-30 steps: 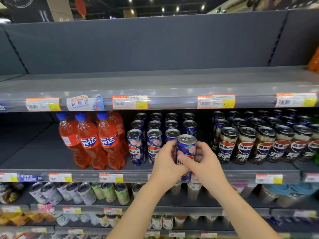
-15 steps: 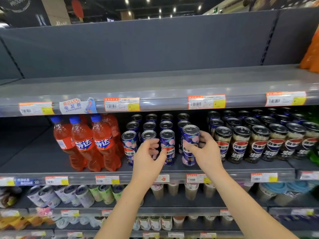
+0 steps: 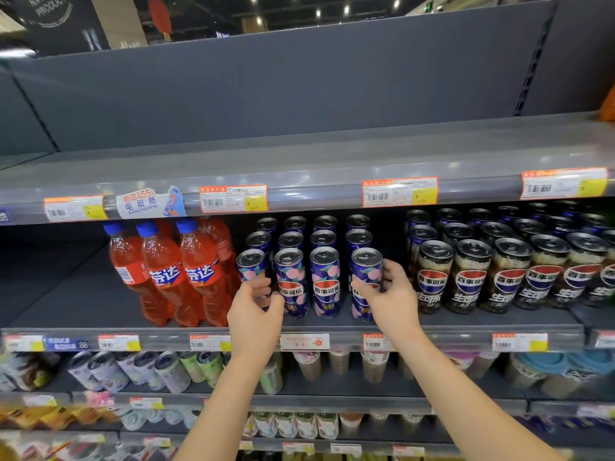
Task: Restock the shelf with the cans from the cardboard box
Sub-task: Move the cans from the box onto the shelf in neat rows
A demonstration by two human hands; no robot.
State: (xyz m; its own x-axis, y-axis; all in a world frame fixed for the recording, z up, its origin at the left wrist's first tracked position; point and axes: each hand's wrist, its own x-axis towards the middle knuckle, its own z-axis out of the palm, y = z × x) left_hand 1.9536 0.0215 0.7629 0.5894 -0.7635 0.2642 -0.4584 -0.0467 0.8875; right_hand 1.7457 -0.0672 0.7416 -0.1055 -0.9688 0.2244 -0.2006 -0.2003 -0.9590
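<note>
Blue peach-print cola cans stand in four rows on the middle shelf (image 3: pixel 466 322). My right hand (image 3: pixel 391 296) is wrapped around the front can of the rightmost row (image 3: pixel 366 266), which stands upright on the shelf. My left hand (image 3: pixel 254 311) is lower left, its fingers curled in front of the lower part of the front can of the leftmost row (image 3: pixel 249 264). That hand hides the can's base, so whether it grips the can is unclear. Two more front cans (image 3: pixel 324 284) stand between my hands. No cardboard box is in view.
Orange soda bottles (image 3: pixel 166 274) stand left of the blue cans, and dark cola cans (image 3: pixel 472 277) stand right of them. The top shelf (image 3: pixel 299 161) holds nothing. The middle shelf's far left is bare (image 3: pixel 60 287). Lower shelves carry small cans and cups (image 3: pixel 139 371).
One second ago both hands held the blue can in front of the shelf. My right hand set it at the front of the rightmost row, and my left hand moved left to the leftmost row.
</note>
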